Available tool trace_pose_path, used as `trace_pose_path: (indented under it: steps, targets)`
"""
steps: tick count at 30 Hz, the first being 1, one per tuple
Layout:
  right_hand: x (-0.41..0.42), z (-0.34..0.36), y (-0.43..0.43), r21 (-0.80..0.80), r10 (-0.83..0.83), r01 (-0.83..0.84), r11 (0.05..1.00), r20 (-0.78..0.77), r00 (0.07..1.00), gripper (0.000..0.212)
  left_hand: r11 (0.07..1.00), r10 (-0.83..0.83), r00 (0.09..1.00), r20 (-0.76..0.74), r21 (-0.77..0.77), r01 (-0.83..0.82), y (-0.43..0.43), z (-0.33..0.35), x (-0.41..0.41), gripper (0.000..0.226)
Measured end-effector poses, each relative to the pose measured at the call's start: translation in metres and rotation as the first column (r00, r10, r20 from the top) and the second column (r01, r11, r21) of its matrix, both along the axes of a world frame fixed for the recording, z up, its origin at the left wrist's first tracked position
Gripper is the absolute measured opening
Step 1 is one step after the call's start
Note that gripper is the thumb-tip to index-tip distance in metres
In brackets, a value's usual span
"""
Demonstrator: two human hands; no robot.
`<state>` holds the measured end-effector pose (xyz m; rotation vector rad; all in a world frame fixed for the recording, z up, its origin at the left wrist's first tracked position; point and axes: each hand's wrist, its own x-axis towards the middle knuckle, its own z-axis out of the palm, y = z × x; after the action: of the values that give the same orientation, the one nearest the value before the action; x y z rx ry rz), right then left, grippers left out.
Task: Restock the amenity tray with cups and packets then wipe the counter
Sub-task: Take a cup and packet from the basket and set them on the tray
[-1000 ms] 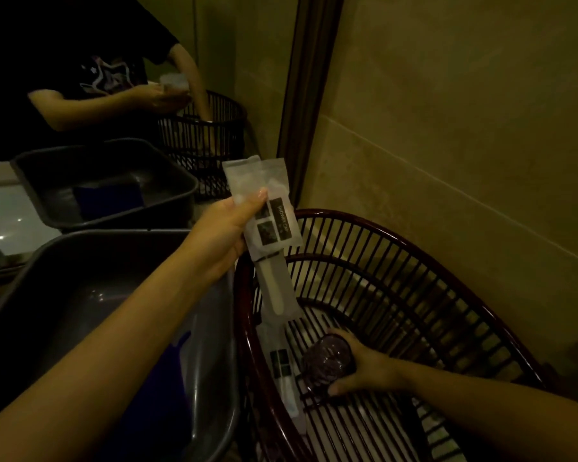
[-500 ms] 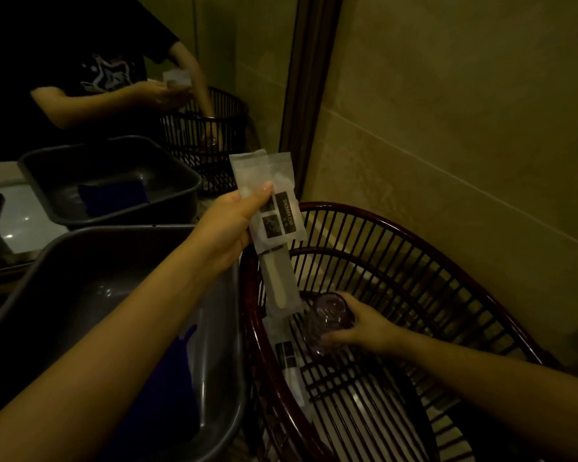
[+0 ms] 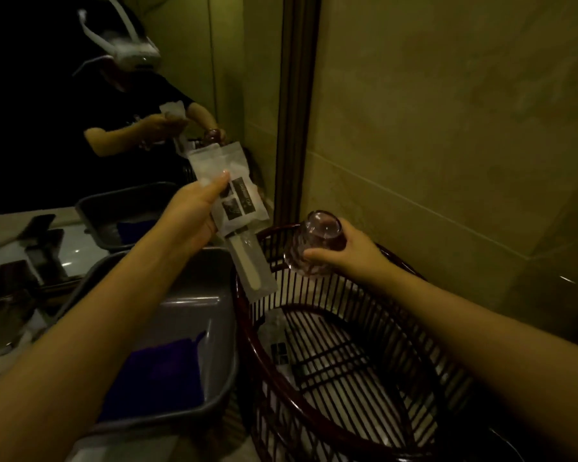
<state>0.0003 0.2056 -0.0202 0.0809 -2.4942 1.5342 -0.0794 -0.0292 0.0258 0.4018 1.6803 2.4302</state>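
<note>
Scanning left to right: mirror [image 3: 64, 135] at far left reflects us and the counter [image 3: 20, 255]. Next, the grey bin [image 3: 194, 308] with a purple cloth [image 3: 161, 371] lying in it, untouched by either hand. Above the bin's right edge our left hand [image 3: 189, 216] is clamped on a bundle of packets [image 3: 229, 208], thumb pressed on the front, a long sleeve with a pale stick-shaped item hanging down toward the basket rim. Right of that sits the dark red slatted basket [image 3: 364, 368]; at least one more packet [image 3: 279, 351] lies on its floor near the left wall. Our right hand [image 3: 346, 251] is closed around a purplish glass cup [image 3: 316, 243], held tilted, above the basket's far rim and clear of it. Tiled wall [image 3: 447, 128] fills the right. Progress call: we judge this as early. We can't tell which container is the amenity tray, so whether cup and packets are coming out of stock or going in is unclear. Both are in hand, neither placed. Nothing shows wiping begun; the purple cloth is probably for that step. Left to do: set cup and packets down, then wipe the counter.
</note>
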Motion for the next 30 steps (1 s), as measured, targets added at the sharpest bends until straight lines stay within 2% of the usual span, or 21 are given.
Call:
trace_pose_path:
  steps: [5,9,12,17,19,22,24,30]
  targets:
    - [0.024,0.055,-0.029,0.041,0.058,-0.052,0.998,-0.154,0.986,0.067,0.962,0.260,0.956,-0.136,-0.044,-0.268,-0.046,0.028,0.045,0.031]
    - [0.034,0.084,-0.075,0.084,0.152,-0.137,0.987,-0.216,0.965,0.063,0.909,0.383,0.898,-0.219,-0.083,-0.408,-0.094,0.035,0.091,0.024]
    - [0.038,0.093,-0.123,0.120,0.246,-0.223,0.967,-0.236,0.940,0.064,0.882,0.441,0.876,-0.193,-0.088,-0.463,-0.139,0.039,0.125,0.030]
    - [0.044,0.086,-0.214,0.163,0.399,-0.368,0.915,-0.246,0.883,0.067,0.838,0.523,0.841,-0.135,-0.095,-0.537,-0.226,0.042,0.173,0.021]
    - [0.050,0.078,-0.256,0.150,0.471,-0.447,0.882,-0.231,0.851,0.068,0.799,0.579,0.807,-0.115,-0.117,-0.590,-0.260,0.041,0.192,0.020]
    - [0.058,0.068,-0.320,0.130,0.564,-0.549,0.826,-0.208,0.800,0.070,0.705,0.668,0.737,-0.102,-0.229,-0.671,-0.311,0.037,0.219,0.018]
    - [0.063,0.064,-0.363,0.102,0.601,-0.593,0.798,-0.192,0.776,0.072,0.658,0.706,0.702,-0.089,-0.282,-0.698,-0.349,0.033,0.233,0.028]
    - [0.079,0.048,-0.498,0.053,0.681,-0.683,0.729,-0.170,0.713,0.070,0.630,0.739,0.670,-0.069,-0.283,-0.723,-0.473,0.017,0.268,0.026]
